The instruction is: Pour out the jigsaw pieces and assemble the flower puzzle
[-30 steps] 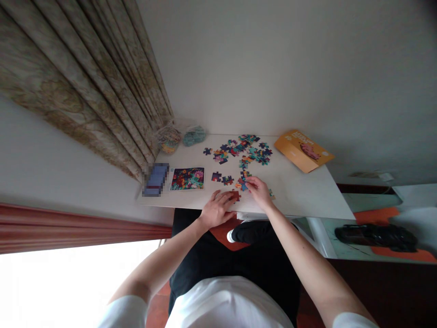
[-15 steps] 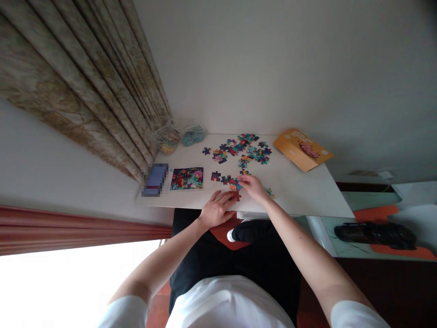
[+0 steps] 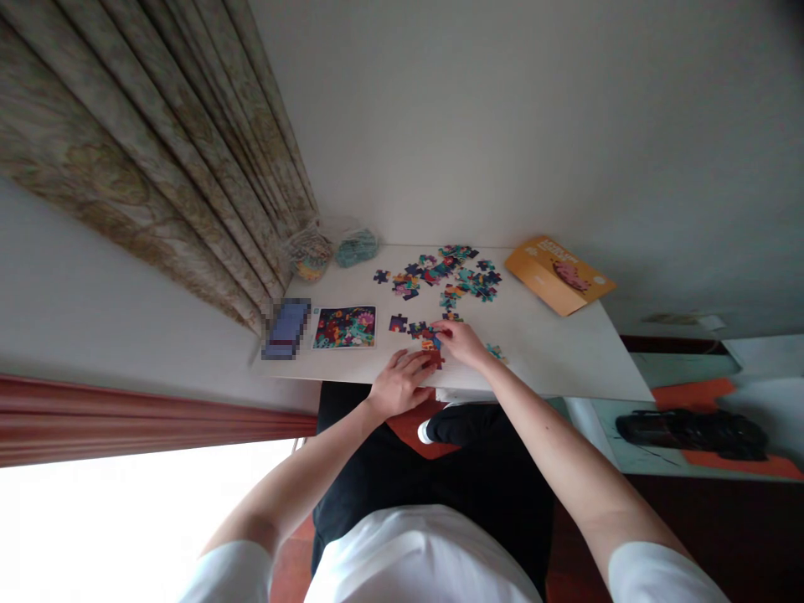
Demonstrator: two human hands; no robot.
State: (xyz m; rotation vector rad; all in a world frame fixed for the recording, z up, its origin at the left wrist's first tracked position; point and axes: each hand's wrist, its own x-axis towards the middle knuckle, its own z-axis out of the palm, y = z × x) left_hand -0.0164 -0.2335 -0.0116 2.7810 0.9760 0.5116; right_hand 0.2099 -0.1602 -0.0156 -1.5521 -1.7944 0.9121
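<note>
1: Two hands on the white worktop (image 3: 565, 352), yeah? What's the L hand (image 3: 402, 383) doing?
2: It lies flat near the front edge. Its grip is loose, fingers out straight, tips resting on a red piece (image 3: 433, 360). It's not holding it, just lying on top
1: And the R hand (image 3: 461, 342)?
2: It's just behind the L one, a bit to the right. Its fingertips touch a small bunch of joined pcs (image 3: 428, 337), right nxt to the red piece. The grip there? Can't tell if it pinches one or just pokes, it's too tiny
1: What else is close?
2: A dark blue piece (image 3: 398, 323) sits alone, left of the bunch. One more piece (image 3: 495, 353) peeks out by the R wrist
1: And the rest?
2: A big loose pile (image 3: 461, 276) of bright pcs lies farther back, well apart from the hands. A picture card (image 3: 345, 327) lies flat on the left, w/ a blurry blue thing (image 3: 286, 329) beside it. An orange box (image 3: 556, 274) is at the far right corner. Two see-through bags (image 3: 311, 254) sit at the back left, by the curtain (image 3: 157, 151)
</note>
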